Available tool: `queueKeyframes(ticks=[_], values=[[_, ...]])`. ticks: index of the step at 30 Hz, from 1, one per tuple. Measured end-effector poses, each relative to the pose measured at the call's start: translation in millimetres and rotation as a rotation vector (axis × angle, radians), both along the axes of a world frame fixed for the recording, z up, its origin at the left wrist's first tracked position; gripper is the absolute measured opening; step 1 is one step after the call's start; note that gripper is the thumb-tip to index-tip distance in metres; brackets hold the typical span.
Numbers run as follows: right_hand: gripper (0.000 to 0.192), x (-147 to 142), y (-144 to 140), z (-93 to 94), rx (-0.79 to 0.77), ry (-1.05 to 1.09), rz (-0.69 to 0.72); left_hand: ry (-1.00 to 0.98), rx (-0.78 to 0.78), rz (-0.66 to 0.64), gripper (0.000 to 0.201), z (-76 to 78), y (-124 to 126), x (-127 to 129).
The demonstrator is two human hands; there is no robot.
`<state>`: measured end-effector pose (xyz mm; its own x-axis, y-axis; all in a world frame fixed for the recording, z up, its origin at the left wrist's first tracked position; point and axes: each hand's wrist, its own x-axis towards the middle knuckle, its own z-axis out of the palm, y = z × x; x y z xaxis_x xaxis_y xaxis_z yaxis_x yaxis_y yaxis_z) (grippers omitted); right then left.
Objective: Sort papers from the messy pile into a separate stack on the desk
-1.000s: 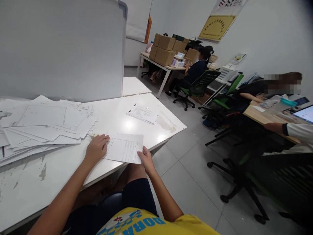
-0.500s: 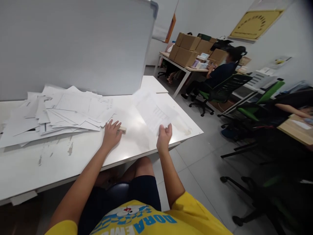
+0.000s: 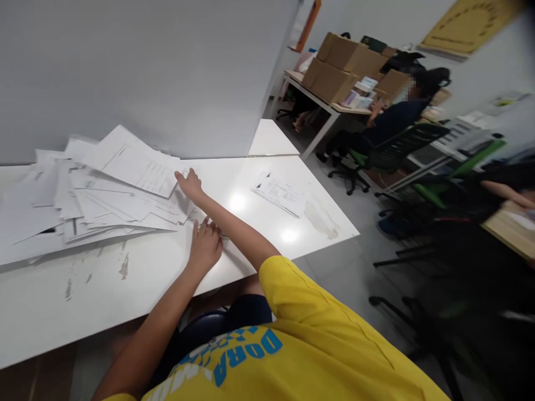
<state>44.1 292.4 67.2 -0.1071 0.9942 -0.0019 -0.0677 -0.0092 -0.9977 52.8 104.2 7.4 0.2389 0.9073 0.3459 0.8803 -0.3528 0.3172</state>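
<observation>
My right hand (image 3: 190,184) reaches across my body to the left and grips the near corner of a printed sheet of paper (image 3: 140,167). The sheet lies on top of a loose, spread pile of papers (image 3: 83,206) on the white table (image 3: 137,278). My left hand (image 3: 204,246) rests palm down on the table just right of the pile's near edge, under my right forearm, with its fingers spread and nothing in them.
A large whiteboard (image 3: 146,72) stands behind the pile. A small stack of sheets (image 3: 279,195) lies at the table's right. Beyond are office chairs (image 3: 388,147), a desk with cardboard boxes (image 3: 338,67), a seated person (image 3: 397,120), and another person's arm (image 3: 504,192).
My right hand has carried the sheet from the table's right side over to the left and onto the pile. My left hand has stayed on the table by the pile's edge.
</observation>
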Motion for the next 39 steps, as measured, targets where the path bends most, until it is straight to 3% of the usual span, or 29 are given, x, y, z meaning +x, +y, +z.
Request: queueKeyframes(ticks=[2, 4, 6, 8, 11, 18, 30, 34, 39], values=[[0.08, 55.5, 6.2, 0.3, 0.066, -0.24, -0.125, -0.016, 0.028, 0.005, 0.052, 4.3, 0.2, 0.5], [0.072, 132.0, -0.1, -5.1, 0.167, -0.666, -0.265, -0.02, 0.047, 0.006, 0.052, 7.4, 2.6, 1.0], [0.073, 208.9, -16.6, -16.8, 0.14, -1.016, -0.364, -0.011, 0.07, 0.001, 0.051, 9.1, 5.5, 2.0], [0.073, 269.2, -37.0, -30.8, 0.011, -1.155, -0.441, -0.005, 0.092, 0.003, 0.05, 10.0, 7.8, 2.5], [0.065, 317.1, -64.8, -45.7, -0.057, -1.201, -0.527, -0.024, 0.099, 0.002, 0.049, 10.3, 10.1, 0.8], [0.038, 332.1, -100.6, -51.0, -0.019, -1.265, -0.715, -0.094, 0.091, -0.056, 0.049, 7.1, 15.9, -9.9], [0.034, 332.9, -80.8, -55.4, 0.049, -1.297, -0.63, -0.16, 0.137, -0.14, 0.041, 5.1, 25.3, -18.6], [0.048, 342.1, -66.5, -50.8, 0.006, -1.219, -0.642, -0.178, 0.152, -0.156, 0.039, 4.9, 28.3, -20.0], [0.072, 348.8, -49.8, -50.4, -0.034, -1.211, -0.471, -0.184, 0.153, -0.162, 0.038, 1.4, 30.6, -21.7]])
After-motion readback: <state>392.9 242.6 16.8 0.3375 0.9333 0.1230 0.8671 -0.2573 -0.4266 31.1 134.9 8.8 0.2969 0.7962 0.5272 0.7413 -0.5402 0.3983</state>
